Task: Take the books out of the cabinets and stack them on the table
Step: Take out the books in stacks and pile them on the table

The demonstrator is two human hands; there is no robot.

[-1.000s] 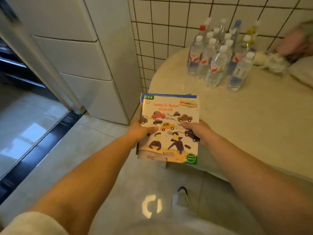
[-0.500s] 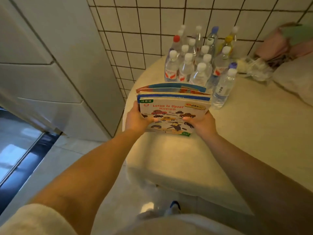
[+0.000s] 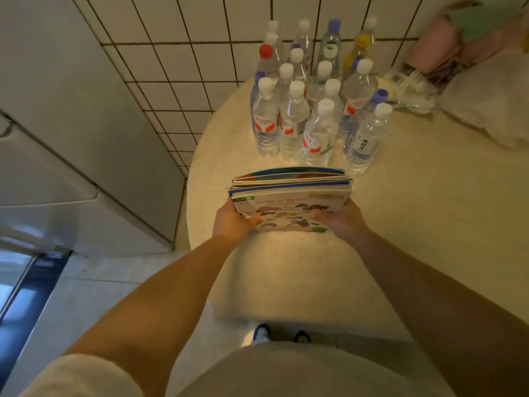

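A stack of thin picture books [image 3: 290, 196] lies flat between my two hands, low over the cream round table [image 3: 415, 219]. The top cover shows cartoon cars and a red title. My left hand [image 3: 233, 222] grips the stack's near left corner. My right hand [image 3: 340, 220] grips the near right corner. Whether the stack's underside touches the tabletop I cannot tell. The white cabinet [image 3: 71, 156] stands to the left with its drawer fronts closed.
Several water bottles [image 3: 312, 110] crowd the table just behind the books. A crumpled clear bag [image 3: 412, 87], pink and green cloth [image 3: 472, 30] and a pale cushion [image 3: 492, 101] lie at the back right. A tiled wall [image 3: 200, 53] is behind; my shoes [image 3: 262, 332] show below the table edge.
Both hands have carried the stack from over the floor, forward and over the table toward the bottles. The books have tipped from facing me to lying nearly flat.
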